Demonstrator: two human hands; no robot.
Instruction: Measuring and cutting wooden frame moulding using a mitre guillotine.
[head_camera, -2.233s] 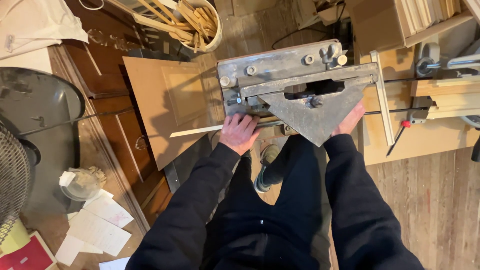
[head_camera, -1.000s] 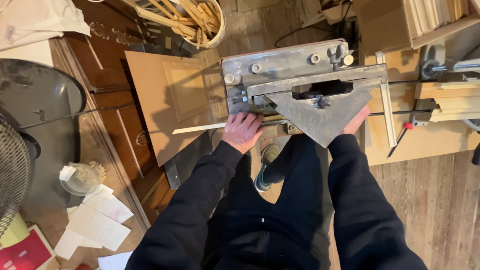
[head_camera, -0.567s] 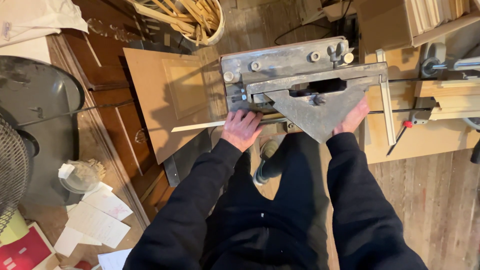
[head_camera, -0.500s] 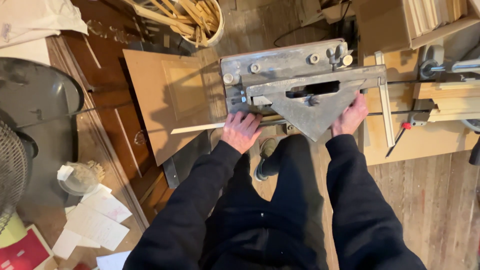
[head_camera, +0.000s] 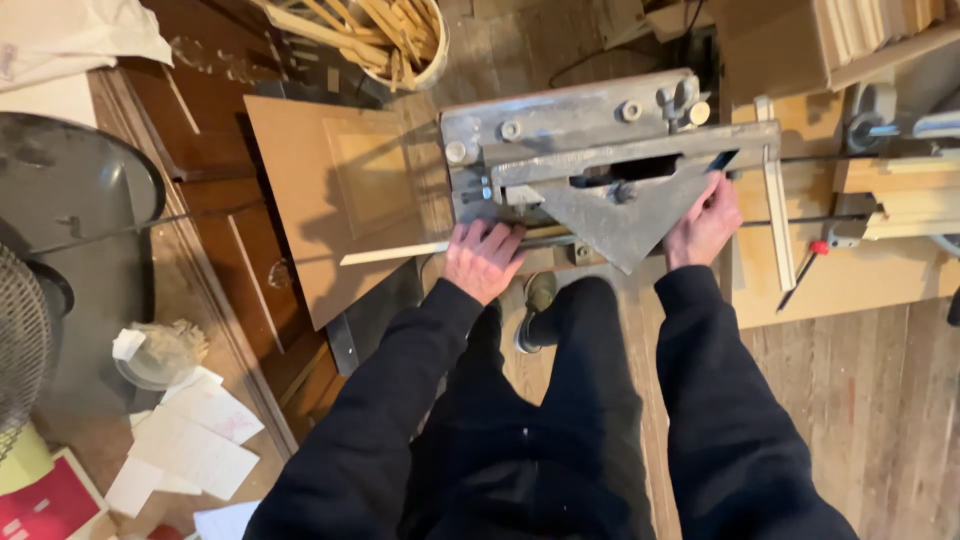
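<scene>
While the left hand (head_camera: 482, 262) presses flat, fingers spread, on the pale wood strip (head_camera: 400, 251), the right hand (head_camera: 705, 222) rests against the slanted edge of the grey metal cutting machine (head_camera: 600, 150) — closed on nothing that I can tell. Firm downward pressure, fingertips clear of the triangular plate (head_camera: 622, 215), seems wise. That strip juts leftward from under the left palm, well apart from the right — over a brown board (head_camera: 330, 200).

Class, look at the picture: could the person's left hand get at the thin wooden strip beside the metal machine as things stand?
Probably yes. The left hand already rests on the wooden strip where it meets the metal machine, and nothing lies over the strip's free end.
</scene>
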